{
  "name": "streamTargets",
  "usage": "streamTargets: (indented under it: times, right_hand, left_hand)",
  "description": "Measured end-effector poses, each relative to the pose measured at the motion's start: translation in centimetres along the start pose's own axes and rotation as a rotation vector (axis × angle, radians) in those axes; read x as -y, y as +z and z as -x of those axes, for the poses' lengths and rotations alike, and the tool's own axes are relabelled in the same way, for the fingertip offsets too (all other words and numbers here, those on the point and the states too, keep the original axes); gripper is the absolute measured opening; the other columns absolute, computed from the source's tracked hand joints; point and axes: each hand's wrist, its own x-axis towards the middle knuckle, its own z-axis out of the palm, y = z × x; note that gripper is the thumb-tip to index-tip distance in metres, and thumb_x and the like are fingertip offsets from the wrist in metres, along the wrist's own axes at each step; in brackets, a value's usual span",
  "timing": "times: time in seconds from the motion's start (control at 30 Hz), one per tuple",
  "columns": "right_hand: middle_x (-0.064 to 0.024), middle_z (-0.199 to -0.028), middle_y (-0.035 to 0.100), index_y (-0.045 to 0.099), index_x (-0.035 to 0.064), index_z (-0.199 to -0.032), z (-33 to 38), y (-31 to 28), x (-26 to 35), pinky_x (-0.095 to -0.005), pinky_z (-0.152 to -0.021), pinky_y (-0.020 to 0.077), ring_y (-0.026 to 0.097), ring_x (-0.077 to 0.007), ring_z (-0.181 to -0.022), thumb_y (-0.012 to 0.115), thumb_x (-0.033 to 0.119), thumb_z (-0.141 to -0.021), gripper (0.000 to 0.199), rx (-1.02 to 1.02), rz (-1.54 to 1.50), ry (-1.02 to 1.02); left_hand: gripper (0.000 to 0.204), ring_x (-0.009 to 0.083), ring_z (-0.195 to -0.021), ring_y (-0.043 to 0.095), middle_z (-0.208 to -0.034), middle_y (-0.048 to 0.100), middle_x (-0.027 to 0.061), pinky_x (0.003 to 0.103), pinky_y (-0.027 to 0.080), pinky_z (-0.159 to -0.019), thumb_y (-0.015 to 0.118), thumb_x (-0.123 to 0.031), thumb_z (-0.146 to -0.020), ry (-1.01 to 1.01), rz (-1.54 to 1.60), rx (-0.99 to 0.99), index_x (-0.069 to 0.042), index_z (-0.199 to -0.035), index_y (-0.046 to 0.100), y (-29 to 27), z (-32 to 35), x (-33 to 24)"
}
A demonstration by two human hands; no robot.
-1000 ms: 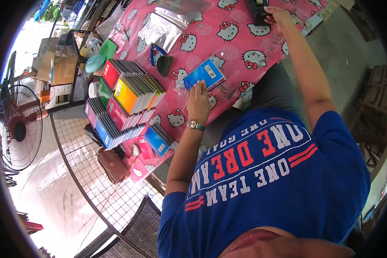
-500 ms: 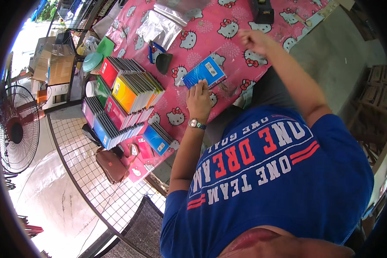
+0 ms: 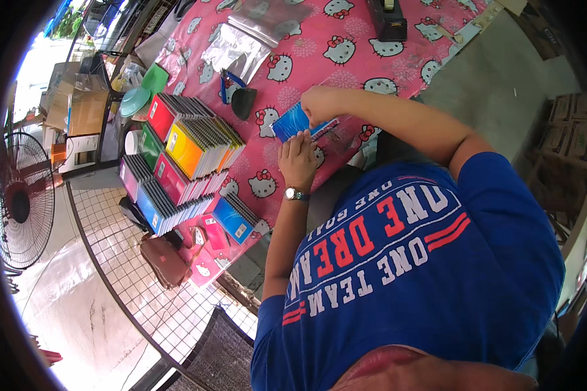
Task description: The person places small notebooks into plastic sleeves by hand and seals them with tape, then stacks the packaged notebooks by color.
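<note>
A blue spiral notebook (image 3: 289,122) lies on the pink patterned tablecloth in front of me. My left hand (image 3: 298,156) rests at its near edge, fingers stretched out and touching it, a watch on the wrist. Over the far right part of the cover is my right hand (image 3: 323,105), its fingers curled down; whatever they hold, if anything, is hidden. Left of the notebook are blue-handled pliers (image 3: 228,85) and a dark, rounded object (image 3: 244,103).
Stacks of coloured spiral notebooks (image 3: 188,148) stand on the left, beside a smaller blue stack (image 3: 233,218). Clear plastic bags (image 3: 238,49) lie at the back, and a black tape dispenser (image 3: 389,23) sits back right. A brown pouch (image 3: 165,262) and a fan (image 3: 23,201) are further left.
My right hand has come from the right side of the table onto the notebook, covering its white label. My left hand has stayed at the near edge.
</note>
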Motion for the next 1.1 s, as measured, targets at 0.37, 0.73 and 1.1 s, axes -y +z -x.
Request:
streamTargets:
  times: [0.37,0.73,1.1]
  right_hand:
    - [-0.0182,-0.077,0.066,0.066,0.0000,-0.078,1.5,-0.5,-0.6,-0.0453,-0.064,0.0499,0.065,-0.0355,-0.075,0.082,0.033,-0.059,0.041,-0.231,0.162,0.007]
    - [-0.0138,-0.089,0.065,0.059,0.0064,-0.109,0.7,-1.5,-5.4,-0.0437,-0.077,0.0495,0.062,-0.0340,-0.088,0.074,0.038,-0.075,0.049,-0.517,-0.024,-0.255]
    - [-0.0119,-0.084,0.067,0.065,0.0030,-0.104,7.2,-6.6,-2.1,-0.0359,-0.074,0.0526,0.065,-0.0213,-0.073,0.032,0.064,-0.094,0.070,0.148,-0.690,0.073]
  left_hand:
    - [0.047,0.0268,-0.090,0.055,-0.096,0.058,0.0083,0.039,0.046,-0.079,0.066,-0.013,-0.078,0.009,-0.201,0.096,-0.015,-0.125,0.059,-0.5,-0.5,-1.5]
    - [0.055,0.0319,-0.112,0.046,-0.120,0.050,0.0087,0.051,0.033,-0.096,0.073,-0.042,-0.075,-0.295,-0.260,-0.131,-0.015,-0.120,0.060,0.4,2.0,-2.7]
    - [0.058,0.0236,-0.125,0.047,-0.134,0.048,0.0133,0.034,0.036,-0.106,0.057,0.006,-0.079,-0.634,1.295,0.200,-0.001,-0.135,0.043,-3.2,-1.4,1.8]
